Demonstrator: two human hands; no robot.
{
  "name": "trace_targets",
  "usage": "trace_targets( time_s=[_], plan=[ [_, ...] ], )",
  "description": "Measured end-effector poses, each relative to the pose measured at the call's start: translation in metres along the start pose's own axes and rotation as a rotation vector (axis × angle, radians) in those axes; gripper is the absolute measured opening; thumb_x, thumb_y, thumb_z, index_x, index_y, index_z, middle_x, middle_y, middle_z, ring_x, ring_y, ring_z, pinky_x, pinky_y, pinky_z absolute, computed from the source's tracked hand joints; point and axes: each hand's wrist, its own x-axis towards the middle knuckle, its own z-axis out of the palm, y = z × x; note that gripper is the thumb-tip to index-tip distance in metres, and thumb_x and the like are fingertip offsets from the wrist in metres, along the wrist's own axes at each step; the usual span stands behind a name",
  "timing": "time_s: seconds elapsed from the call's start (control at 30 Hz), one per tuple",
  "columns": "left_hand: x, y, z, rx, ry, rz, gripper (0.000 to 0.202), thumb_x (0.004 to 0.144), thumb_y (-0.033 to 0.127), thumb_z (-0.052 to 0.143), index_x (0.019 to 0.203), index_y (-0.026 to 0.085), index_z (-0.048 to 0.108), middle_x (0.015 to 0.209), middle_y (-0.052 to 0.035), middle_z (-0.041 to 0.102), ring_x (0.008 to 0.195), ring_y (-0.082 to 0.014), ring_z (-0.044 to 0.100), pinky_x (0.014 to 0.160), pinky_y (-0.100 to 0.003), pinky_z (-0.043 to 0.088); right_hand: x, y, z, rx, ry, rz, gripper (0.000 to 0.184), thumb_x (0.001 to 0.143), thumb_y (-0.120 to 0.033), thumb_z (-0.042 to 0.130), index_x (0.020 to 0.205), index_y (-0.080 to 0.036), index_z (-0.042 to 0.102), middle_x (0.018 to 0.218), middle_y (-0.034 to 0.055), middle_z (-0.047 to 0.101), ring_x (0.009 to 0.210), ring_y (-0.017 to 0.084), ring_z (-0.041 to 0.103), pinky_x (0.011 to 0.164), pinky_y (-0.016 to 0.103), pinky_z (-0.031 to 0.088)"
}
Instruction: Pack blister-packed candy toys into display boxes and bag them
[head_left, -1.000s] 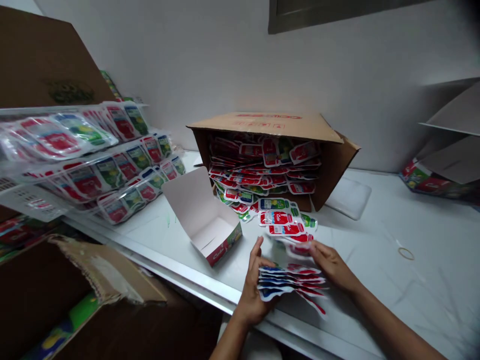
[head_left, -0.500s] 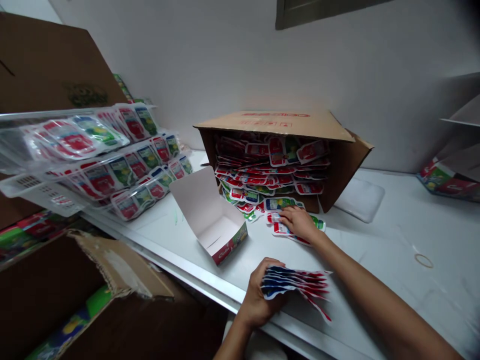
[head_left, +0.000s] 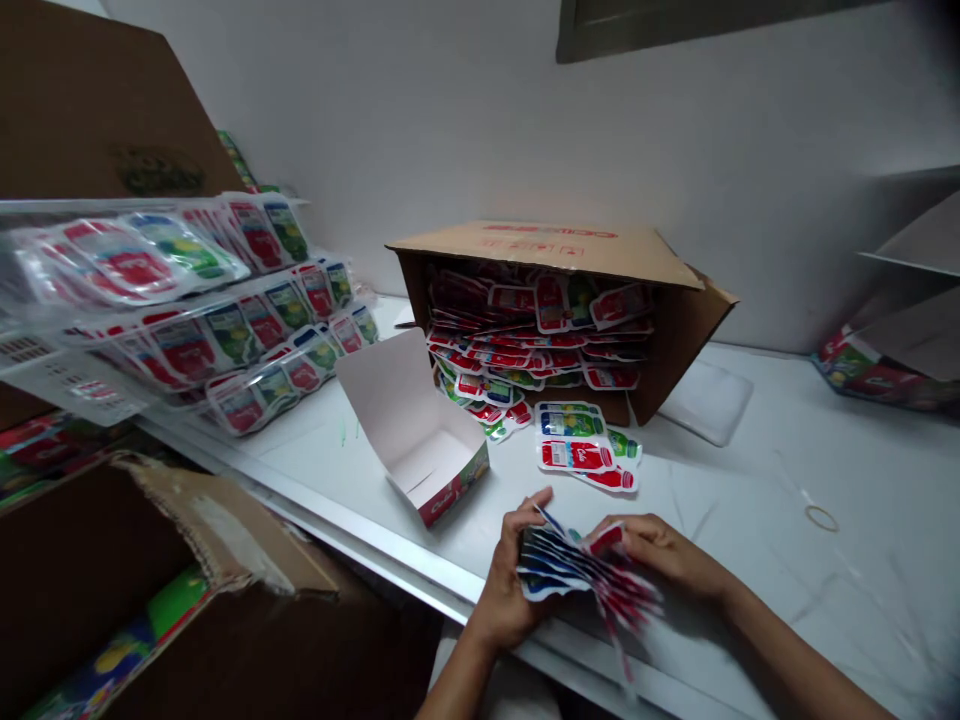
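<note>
My left hand (head_left: 510, 590) grips a fanned stack of red and blue sachets (head_left: 577, 575) near the table's front edge. Over the stack's right side, my right hand (head_left: 660, 550) has its fingers closed on the top sachet. A few loose sachets (head_left: 581, 452) lie on the white table just beyond my hands. Behind them a cardboard box (head_left: 660, 300) lies on its side, full of the same sachets. A small open carton (head_left: 420, 440) with a white inside stands to the left of my hands.
Plastic trays of packed sachets (head_left: 225, 300) are stacked at the left. A brown box (head_left: 187, 560) sits below the table (head_left: 825, 580) edge at the lower left. A rubber band (head_left: 822, 517) lies at the right, flat cartons (head_left: 885, 370) at the far right.
My right hand reached out to the loose sachets by the box, then came back to the stack with one sachet. The left hand kept holding the stack.
</note>
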Motion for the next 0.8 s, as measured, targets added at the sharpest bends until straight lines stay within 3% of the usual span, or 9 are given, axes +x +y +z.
trace_targets(
  time_s=[0.07,0.13,0.27,0.33,0.4,0.5,0.6,0.7,0.8],
  plan=[
    [0.0,0.0,0.002,-0.101,-0.014,-0.008,0.092,0.068,0.024,0.082,0.139,0.029,0.023,0.124,-0.0109,0.056,0.106,-0.0249,0.061,0.091,-0.039,0.048,0.004,-0.003,-0.001,-0.048,-0.002,0.017,0.05,0.095,-0.054,0.04,0.09,-0.017,0.073,0.089,0.0085,0.073,0.085,0.022,0.067,0.08,0.033,0.051],
    [0.001,0.001,0.003,-0.125,-0.039,-0.027,0.101,0.068,0.026,0.081,0.145,0.028,0.015,0.112,-0.0082,0.059,0.092,-0.0216,0.065,0.084,-0.035,0.051,0.024,-0.004,-0.008,-0.308,0.141,0.005,0.048,0.096,-0.051,0.038,0.096,-0.019,0.072,0.099,0.0088,0.073,0.094,0.024,0.066,0.087,0.036,0.05],
    [0.007,0.006,0.001,0.047,-0.069,0.063,0.051,0.067,0.026,0.078,0.112,0.02,0.057,0.108,-0.0083,0.06,0.104,-0.0263,0.061,0.101,-0.043,0.042,0.072,0.01,-0.021,-0.776,0.326,-0.035,0.053,0.084,-0.046,0.06,0.13,-0.019,0.058,0.143,0.0155,0.049,0.13,0.035,0.043,0.108,0.053,0.031],
    [0.009,0.009,-0.001,0.077,-0.061,0.08,0.043,0.066,0.025,0.078,0.103,0.02,0.058,0.114,-0.0099,0.061,0.118,-0.0301,0.055,0.109,-0.046,0.035,0.085,0.02,-0.023,-0.783,0.311,-0.037,0.048,0.084,-0.042,0.06,0.126,-0.019,0.062,0.14,0.0167,0.051,0.13,0.036,0.043,0.109,0.056,0.027],
    [0.01,0.013,-0.002,0.064,-0.092,0.016,0.046,0.068,0.025,0.078,0.108,0.02,0.055,0.12,-0.0116,0.061,0.122,-0.0302,0.054,0.106,-0.044,0.04,0.086,0.026,-0.026,-0.78,0.296,-0.046,0.039,0.09,-0.041,0.052,0.119,-0.02,0.067,0.131,0.0144,0.061,0.125,0.033,0.049,0.107,0.054,0.03],
    [0.01,0.017,-0.002,0.04,-0.11,-0.095,0.052,0.069,0.021,0.076,0.114,0.02,0.049,0.113,-0.0107,0.065,0.102,-0.0246,0.065,0.089,-0.034,0.051,0.069,0.026,-0.03,-0.629,0.357,-0.07,0.041,0.096,-0.043,0.04,0.118,-0.021,0.067,0.126,0.0102,0.065,0.121,0.028,0.054,0.106,0.047,0.037],
    [0.012,0.017,0.002,0.005,-0.047,-0.126,0.056,0.069,0.019,0.075,0.115,0.02,0.045,0.111,-0.0088,0.064,0.094,-0.0211,0.066,0.082,-0.03,0.052,0.036,0.016,-0.026,-0.241,0.45,-0.05,0.041,0.095,-0.048,0.042,0.115,-0.023,0.067,0.121,0.0083,0.067,0.111,0.026,0.06,0.099,0.042,0.044],
    [0.014,0.015,0.005,-0.036,0.02,-0.139,0.08,0.067,0.022,0.078,0.133,0.022,0.033,0.124,-0.0109,0.057,0.102,-0.0225,0.063,0.089,-0.033,0.05,0.001,0.008,-0.006,0.121,0.356,0.017,0.039,0.092,-0.05,0.048,0.112,-0.022,0.067,0.11,0.0088,0.07,0.096,0.026,0.065,0.087,0.039,0.05],
    [0.014,0.013,0.003,-0.049,0.017,-0.163,0.106,0.06,0.023,0.083,0.143,0.023,0.019,0.131,-0.0134,0.05,0.105,-0.0242,0.061,0.091,-0.035,0.049,-0.017,0.002,0.012,0.325,0.234,0.05,0.048,0.094,-0.055,0.04,0.102,-0.018,0.069,0.098,0.0098,0.071,0.085,0.025,0.066,0.079,0.038,0.051]
  ],
)
